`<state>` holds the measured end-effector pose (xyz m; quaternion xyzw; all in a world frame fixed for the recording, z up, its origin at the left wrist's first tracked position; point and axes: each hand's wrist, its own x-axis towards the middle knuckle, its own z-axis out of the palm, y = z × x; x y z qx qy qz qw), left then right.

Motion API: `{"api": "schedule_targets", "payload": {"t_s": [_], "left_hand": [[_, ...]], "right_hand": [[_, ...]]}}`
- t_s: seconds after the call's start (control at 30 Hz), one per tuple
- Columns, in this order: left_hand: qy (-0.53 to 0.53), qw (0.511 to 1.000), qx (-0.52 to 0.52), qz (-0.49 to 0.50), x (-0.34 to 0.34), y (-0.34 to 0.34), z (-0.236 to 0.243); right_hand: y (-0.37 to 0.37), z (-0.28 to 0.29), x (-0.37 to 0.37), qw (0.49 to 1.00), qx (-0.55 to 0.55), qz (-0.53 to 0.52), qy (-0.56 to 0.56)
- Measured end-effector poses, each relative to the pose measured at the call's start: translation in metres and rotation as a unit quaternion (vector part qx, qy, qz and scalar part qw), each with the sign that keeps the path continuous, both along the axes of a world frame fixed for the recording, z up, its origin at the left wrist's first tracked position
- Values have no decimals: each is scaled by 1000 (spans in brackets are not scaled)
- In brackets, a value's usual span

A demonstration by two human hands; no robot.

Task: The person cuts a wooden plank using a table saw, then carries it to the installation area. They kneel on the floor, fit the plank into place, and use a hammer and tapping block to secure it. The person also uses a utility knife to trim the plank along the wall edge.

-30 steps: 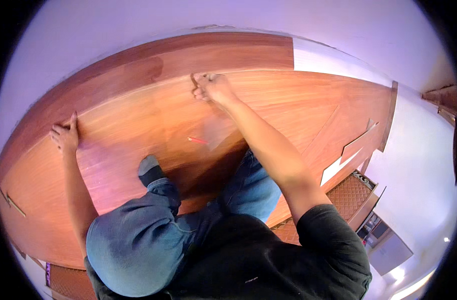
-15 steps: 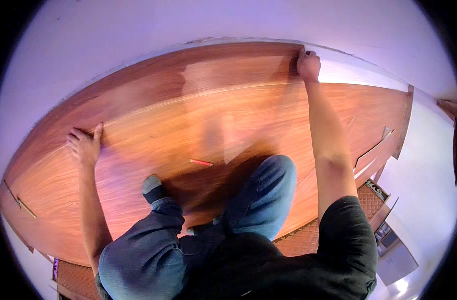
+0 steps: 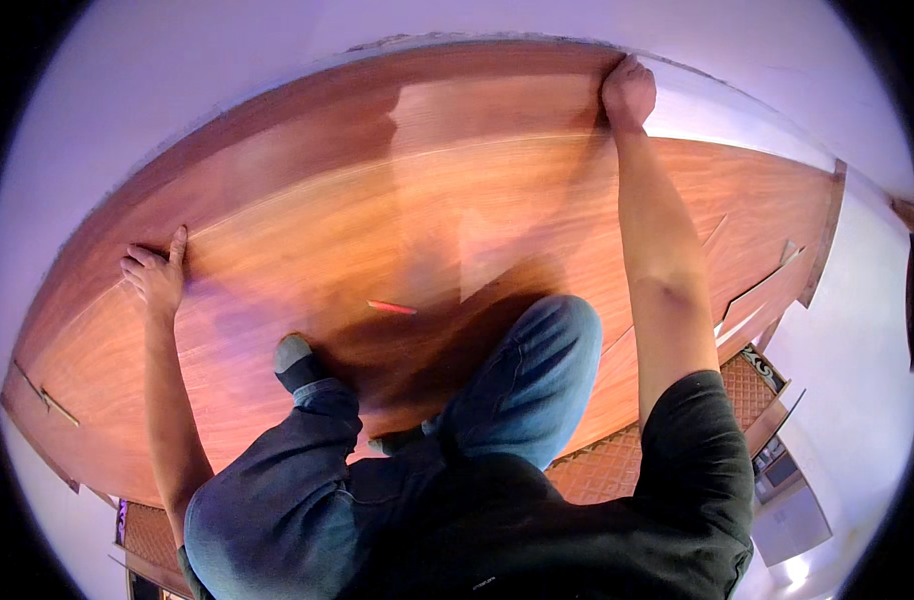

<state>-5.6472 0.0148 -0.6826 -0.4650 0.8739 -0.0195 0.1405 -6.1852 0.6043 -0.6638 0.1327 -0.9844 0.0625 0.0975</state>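
Note:
A reddish-brown wood-look floor plank (image 3: 307, 125) lies along the foot of the pale wall, beside the planks (image 3: 357, 220) I squat on. My left hand (image 3: 157, 275) rests with fingers and thumb apart across the seam toward the plank's left part. At the plank's right end my right hand (image 3: 629, 95) is closed around the edge, close to the wall. Its fingertips are partly hidden. Past that end a white strip of surface (image 3: 727, 110) shows. A short red stick-like tool (image 3: 392, 307) lies on the planks ahead of my knees; its kind is unclear.
Thin cut pieces (image 3: 762, 290) lie at the right, and a narrow strip (image 3: 60, 407) at the far left. Patterned brown panels (image 3: 602, 470) show below the planks' near edge. A pale cabinet-like box (image 3: 792, 525) stands at lower right. My sock-covered foot (image 3: 295, 355) is on the planks.
The whole view has shifted, so the plank and wall sit higher in it. My right hand's fingers now reach the plank's far corner. My left hand keeps its place on the seam.

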Motion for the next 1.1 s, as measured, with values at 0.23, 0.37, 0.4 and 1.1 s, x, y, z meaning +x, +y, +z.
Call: {"api": "schedule_targets", "payload": {"t_s": [0.23,0.37,0.4,1.1], "left_hand": [[1,1000,14,-26,9,-23,-11],[41,998,10,-46,19,-29,-10],[1,999,-24,-49,23,-34,-11],[8,947,69,-314,-163,54,98]], "right_hand": [[23,-29,-24,998,-23,-47,32],[11,-2,-3,999,-42,18,25],[12,-9,-14,999,-26,18,28],[79,-43,-57,984,164,68,-21]]}}
